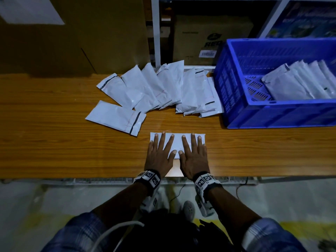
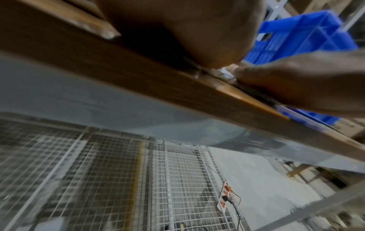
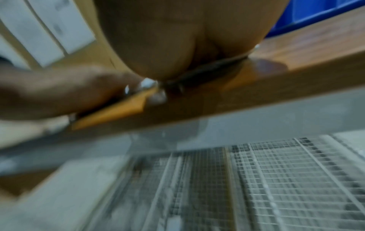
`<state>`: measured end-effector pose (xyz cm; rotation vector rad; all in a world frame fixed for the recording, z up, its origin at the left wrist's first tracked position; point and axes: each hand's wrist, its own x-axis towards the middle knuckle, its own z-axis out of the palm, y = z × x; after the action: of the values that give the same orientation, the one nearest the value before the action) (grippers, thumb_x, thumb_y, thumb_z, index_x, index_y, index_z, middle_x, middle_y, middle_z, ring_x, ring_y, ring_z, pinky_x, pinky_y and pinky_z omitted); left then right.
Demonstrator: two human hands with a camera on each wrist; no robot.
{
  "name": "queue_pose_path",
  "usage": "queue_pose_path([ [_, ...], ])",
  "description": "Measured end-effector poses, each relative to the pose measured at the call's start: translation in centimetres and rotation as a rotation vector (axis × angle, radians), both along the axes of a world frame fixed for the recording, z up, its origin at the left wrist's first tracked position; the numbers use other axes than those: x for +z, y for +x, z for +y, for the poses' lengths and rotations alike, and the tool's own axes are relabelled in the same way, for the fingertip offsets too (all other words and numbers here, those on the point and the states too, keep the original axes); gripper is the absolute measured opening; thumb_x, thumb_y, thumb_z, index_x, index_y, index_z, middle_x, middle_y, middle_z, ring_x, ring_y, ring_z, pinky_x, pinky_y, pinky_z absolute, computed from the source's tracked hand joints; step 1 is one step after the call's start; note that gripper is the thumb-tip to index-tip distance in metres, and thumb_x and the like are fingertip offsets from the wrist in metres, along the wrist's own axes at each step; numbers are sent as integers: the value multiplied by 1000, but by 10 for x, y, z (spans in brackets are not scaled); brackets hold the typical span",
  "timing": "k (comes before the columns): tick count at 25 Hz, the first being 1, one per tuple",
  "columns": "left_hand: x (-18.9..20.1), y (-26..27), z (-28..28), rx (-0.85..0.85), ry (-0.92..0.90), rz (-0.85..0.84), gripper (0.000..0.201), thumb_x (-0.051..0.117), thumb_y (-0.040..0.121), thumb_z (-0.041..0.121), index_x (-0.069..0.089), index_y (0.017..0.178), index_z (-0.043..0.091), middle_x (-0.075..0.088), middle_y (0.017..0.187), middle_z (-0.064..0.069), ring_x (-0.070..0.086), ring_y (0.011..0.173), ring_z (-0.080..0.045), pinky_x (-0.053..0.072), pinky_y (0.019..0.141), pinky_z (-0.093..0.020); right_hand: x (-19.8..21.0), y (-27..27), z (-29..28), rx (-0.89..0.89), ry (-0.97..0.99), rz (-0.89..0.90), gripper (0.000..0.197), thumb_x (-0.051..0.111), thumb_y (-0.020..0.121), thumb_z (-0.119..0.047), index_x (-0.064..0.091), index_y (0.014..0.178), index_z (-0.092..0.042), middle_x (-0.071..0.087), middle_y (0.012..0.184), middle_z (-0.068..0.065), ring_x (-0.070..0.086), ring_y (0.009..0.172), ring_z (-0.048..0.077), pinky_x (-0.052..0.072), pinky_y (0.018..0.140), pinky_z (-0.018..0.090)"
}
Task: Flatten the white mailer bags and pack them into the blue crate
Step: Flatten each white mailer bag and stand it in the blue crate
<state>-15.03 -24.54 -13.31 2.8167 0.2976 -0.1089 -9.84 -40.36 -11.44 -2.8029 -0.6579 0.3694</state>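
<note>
Both palms flat on one white mailer bag (image 1: 177, 142).

My left hand (image 1: 160, 155) and right hand (image 1: 193, 157) pressed it with fingers spread straight, near the table's (image 1: 54, 151) front edge; the blue crate (image 1: 254, 111) sat far right.

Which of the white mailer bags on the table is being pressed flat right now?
The mailer bag nearest the table's front edge, under the spread left hand and right hand. The others lie untouched farther back or in the blue crate.

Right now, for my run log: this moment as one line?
step: flattening | hands: both pressing mailer | crate: partly packed
</note>
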Motion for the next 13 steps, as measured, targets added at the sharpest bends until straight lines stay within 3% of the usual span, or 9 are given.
queue_pose_path([
  [4,3,-1,2,-67,23,13,60,15,105,52,-10,158,38,-20,166,1,-22,151,-22,-7,123,-49,2,4,0,2,-8,23,60,15,102,-48,-11,155,-35,-23,162,2,-23,148,24,-10,118,46],
  [9,5,-3,7,-213,75,32,79,34,97,65,-2,160,32,-13,167,0,-17,153,-22,-8,122,-49,4,6,-2,23,-7,80,61,15,102,-49,-15,154,-35,-27,160,1,-27,147,24,-11,117,47],
  [13,14,3,9,-213,65,112,81,35,96,68,-4,159,34,-14,167,4,-17,153,-20,-4,124,-47,5,8,-4,47,-2,101,63,17,102,-50,-16,154,-35,-29,160,0,-28,146,25,-7,119,51],
])
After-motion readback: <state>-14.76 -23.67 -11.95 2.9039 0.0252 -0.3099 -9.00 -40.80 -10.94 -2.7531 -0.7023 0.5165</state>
